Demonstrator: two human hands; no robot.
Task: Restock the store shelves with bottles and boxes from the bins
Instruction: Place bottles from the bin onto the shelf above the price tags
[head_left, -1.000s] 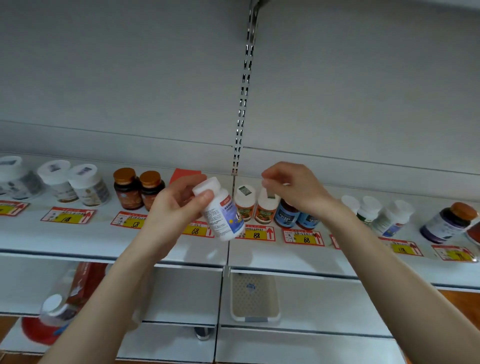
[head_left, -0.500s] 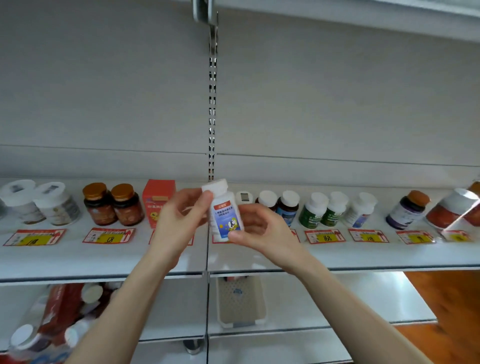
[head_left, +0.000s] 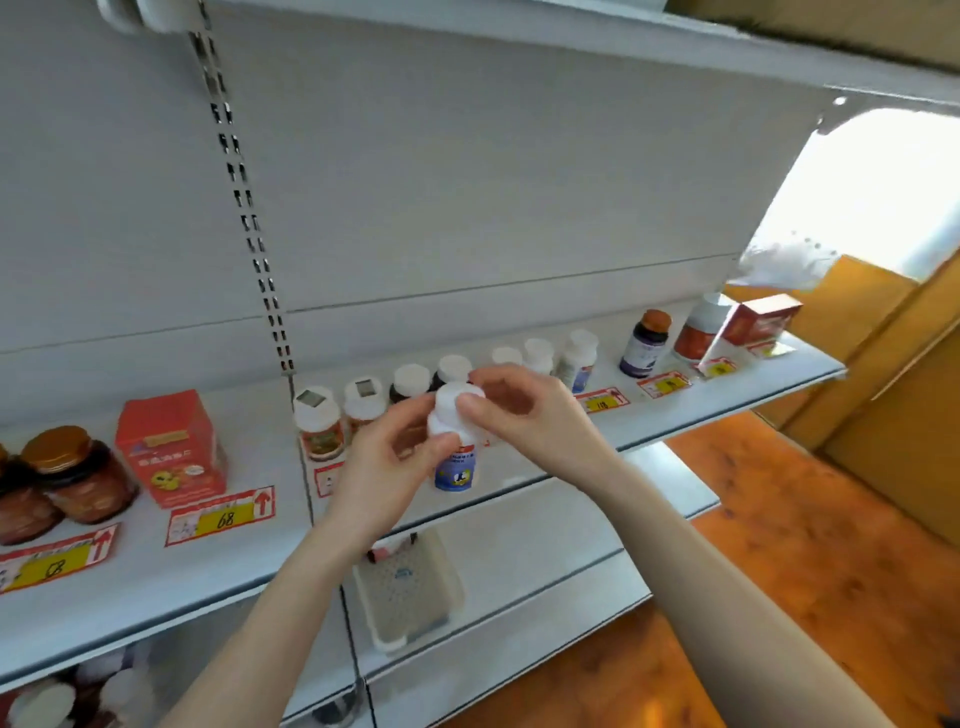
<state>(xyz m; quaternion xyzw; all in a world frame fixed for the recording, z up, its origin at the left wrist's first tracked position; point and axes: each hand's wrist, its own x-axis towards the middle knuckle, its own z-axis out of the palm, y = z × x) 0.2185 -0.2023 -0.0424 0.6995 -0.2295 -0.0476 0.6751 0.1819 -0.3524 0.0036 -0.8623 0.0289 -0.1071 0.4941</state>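
1. I am holding the white bottle (head_left: 453, 457) upright in both hands. It is hanging over the front edge of the shelf (head_left: 244, 566), just in front of the row of white-capped bottles (head_left: 318, 418).
2. The left hand (head_left: 382, 467) is wrapping its fingers (head_left: 410, 415) round the bottle's shoulder, and the right hand (head_left: 527, 415) is pinching the cap with thumb and curled fingers.
3. I am reading this as the placing step, so I am planning to keep the blue label facing outward.
4. My hands are hiding the free spot, so I am judging that a slow, base-first descent is safest.
5. I am expecting the neighbouring bottles to tip easily, so I am meaning to let go only once the base is sitting flat.
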